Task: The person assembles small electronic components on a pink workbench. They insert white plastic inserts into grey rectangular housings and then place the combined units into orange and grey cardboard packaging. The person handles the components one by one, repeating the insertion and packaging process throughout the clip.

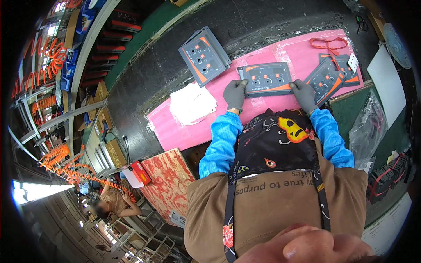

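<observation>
Grey-orange panel: upper centre of frame, over pink sheet. Gloved left hand and right hand grip its opposite short ends. Judged stiff, fairly light; smooth face likely slippery, scratchable. Best hold: end edges, thumbs off the printing.

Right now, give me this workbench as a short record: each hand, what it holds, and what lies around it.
Left hand: gray-gloved, gripping the left end of a gray-and-orange panel
Right hand: gray-gloved, gripping that panel's right end
Work surface: pink sheet
Left of panel: stacked similar panels; white sheets on the pink
Right of panel: overlapping panels; red strap trailing onto them
</observation>
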A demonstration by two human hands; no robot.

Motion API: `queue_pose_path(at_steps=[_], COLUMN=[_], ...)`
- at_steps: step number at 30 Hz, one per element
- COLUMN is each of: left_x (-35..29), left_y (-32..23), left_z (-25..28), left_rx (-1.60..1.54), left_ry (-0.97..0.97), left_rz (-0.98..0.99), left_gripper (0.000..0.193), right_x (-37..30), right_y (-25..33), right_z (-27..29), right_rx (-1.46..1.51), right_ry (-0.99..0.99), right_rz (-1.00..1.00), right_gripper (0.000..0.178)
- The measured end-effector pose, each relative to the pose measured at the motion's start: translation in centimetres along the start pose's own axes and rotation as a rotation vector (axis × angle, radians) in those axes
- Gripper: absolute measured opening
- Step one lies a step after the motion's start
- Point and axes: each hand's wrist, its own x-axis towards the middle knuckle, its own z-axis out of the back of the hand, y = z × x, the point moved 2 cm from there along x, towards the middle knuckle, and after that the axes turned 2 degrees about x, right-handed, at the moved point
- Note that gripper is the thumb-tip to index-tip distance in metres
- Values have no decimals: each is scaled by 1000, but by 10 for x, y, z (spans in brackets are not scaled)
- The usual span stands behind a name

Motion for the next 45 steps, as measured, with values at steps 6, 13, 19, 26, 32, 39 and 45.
queue_pose_path(at_steps=[6,13,19,26,32,39,45], left_x=[-2,-3,1,2,0,-2,14], left_y=[-4,-6,2,3,-1,-4,-3], left_z=[1,2,-1,-2,0,2,2], left_rx=[10,2,-15,-28,-39,-19,458], left_ry=[-15,-8,-12,-1,-7,5,34], left_rz=[-17,4,-7,34,33,20,-272], left_gripper=[35,35,35,34,34,34,39], right_x=[0,-1,-1,-1,0,-1,5], right_y=[2,2,4,5,4,0,16], right_z=[2,2,3,3,2,-1,8], right_rx=[-5,-11,13,18,6,6,-291], right_ry=[7,10,7,11,6,0,45], right_rz=[-12,-21,-16,-31,-30,-26,118], right_gripper=[35,35,35,35,35,36,31])
